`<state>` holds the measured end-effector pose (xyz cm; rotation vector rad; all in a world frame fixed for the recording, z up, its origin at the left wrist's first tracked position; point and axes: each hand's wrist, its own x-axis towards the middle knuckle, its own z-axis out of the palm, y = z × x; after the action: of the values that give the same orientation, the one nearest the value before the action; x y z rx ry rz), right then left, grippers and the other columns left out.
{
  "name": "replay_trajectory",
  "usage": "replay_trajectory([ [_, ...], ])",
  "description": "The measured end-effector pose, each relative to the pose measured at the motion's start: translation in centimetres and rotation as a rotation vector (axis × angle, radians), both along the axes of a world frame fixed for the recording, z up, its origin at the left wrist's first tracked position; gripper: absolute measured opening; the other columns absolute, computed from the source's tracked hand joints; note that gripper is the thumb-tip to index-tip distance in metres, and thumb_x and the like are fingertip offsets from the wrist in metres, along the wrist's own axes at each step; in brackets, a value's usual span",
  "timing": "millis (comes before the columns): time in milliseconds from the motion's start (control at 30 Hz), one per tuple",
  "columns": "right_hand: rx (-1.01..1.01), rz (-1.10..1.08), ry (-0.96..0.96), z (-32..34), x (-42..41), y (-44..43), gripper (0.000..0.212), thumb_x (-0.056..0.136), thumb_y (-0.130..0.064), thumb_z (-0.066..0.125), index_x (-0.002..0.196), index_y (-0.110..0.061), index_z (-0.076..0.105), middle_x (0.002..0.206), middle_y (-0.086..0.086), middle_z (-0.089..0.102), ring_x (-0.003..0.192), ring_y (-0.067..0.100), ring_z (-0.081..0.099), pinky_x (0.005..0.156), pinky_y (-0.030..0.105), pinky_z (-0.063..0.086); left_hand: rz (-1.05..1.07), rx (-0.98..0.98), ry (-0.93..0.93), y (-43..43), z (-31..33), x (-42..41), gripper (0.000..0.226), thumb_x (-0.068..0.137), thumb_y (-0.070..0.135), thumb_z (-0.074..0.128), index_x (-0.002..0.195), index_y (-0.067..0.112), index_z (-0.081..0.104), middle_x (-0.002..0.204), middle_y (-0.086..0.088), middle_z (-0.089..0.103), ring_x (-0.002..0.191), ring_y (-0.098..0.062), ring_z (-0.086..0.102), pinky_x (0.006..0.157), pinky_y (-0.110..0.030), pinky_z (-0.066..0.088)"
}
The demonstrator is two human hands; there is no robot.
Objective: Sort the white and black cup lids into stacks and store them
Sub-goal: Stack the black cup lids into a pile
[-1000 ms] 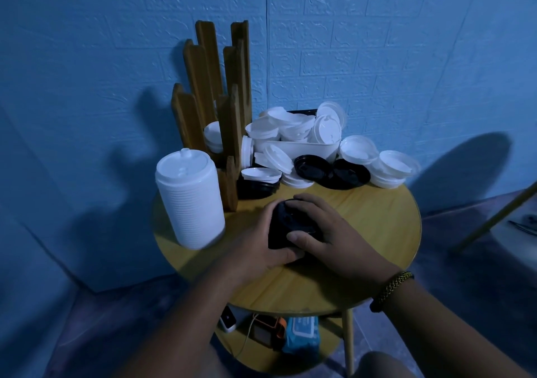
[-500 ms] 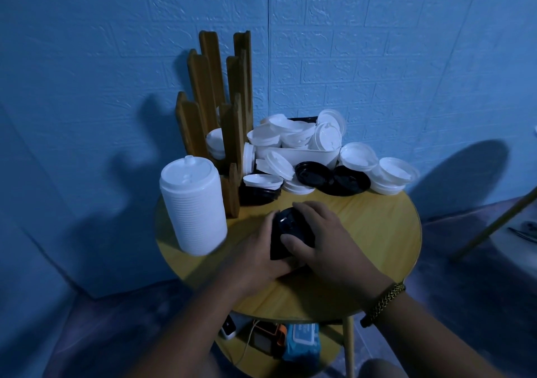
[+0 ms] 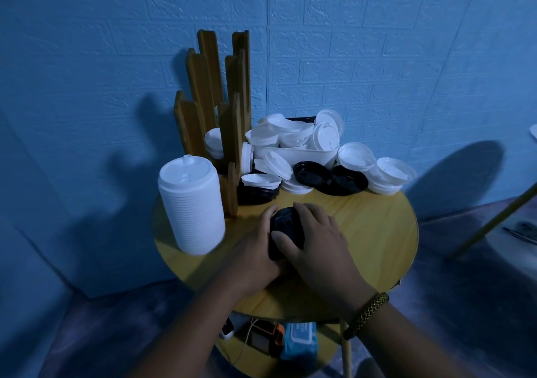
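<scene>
1. Head view: left hand (image 3: pixel 255 249) and right hand (image 3: pixel 316 244) together clasp a black lid stack (image 3: pixel 286 228) on the round table (image 3: pixel 372 232).
2. Tall white lid stack (image 3: pixel 191 206) stands left, near the wooden rack (image 3: pixel 215 110).

The wall (image 3: pixel 377 58) is blue with a raised brick pattern; the round table (image 3: pixel 377 232) is yellow with wood grain. On it a white, ribbed lid column (image 3: pixel 191 206) stands at nine o'clock, a brown wooden rack (image 3: pixel 202 87) at eleven, white loose lids (image 3: pixel 389 174) and glossy black lids (image 3: pixel 345 181) from twelve to two, and a black lid stack (image 3: pixel 286 225) at centre. A yellow-and-black braided bracelet (image 3: pixel 366 313) shows at five o'clock.
</scene>
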<state>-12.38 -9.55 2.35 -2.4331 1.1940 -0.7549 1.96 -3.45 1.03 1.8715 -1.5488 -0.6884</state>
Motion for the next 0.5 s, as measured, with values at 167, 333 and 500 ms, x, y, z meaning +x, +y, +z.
replay_trajectory([
  [167,0.024,0.039,0.034,0.1,0.0,0.0,0.082,0.087,-0.075,0.037,0.154,-0.028,0.027,0.153,-0.011,0.03,0.139,0.013,0.027,0.115,0.042,0.028,0.005,-0.017,0.013,-0.1,0.0,0.0,0.098,0.091,0.037,0.073,0.154,0.052,0.0,0.147,0.006,0.049,0.111,-0.012,0.054,0.088,-0.031,0.053],
  [333,0.369,0.15,-0.401,1.5,-2.2,-3.2,0.055,0.094,-0.069,0.034,0.131,-0.034,0.053,0.128,-0.009,0.055,0.126,0.01,0.05,0.106,0.033,0.044,0.012,-0.049,0.068,-0.1,0.0,-0.2,0.088,0.088,0.058,0.07,0.153,0.053,0.01,0.142,0.018,0.043,0.119,-0.008,0.046,0.083,-0.026,0.041],
  [500,0.401,0.15,-0.397,1.2,-3.2,-6.7,0.045,0.103,-0.048,0.033,0.129,-0.023,0.059,0.123,-0.013,0.059,0.113,-0.01,0.052,0.086,0.007,0.039,-0.006,-0.076,0.086,-0.4,-0.4,0.0,0.088,0.088,0.063,0.066,0.153,0.058,0.006,0.157,0.016,0.037,0.138,-0.012,0.042,0.097,-0.034,0.042],
])
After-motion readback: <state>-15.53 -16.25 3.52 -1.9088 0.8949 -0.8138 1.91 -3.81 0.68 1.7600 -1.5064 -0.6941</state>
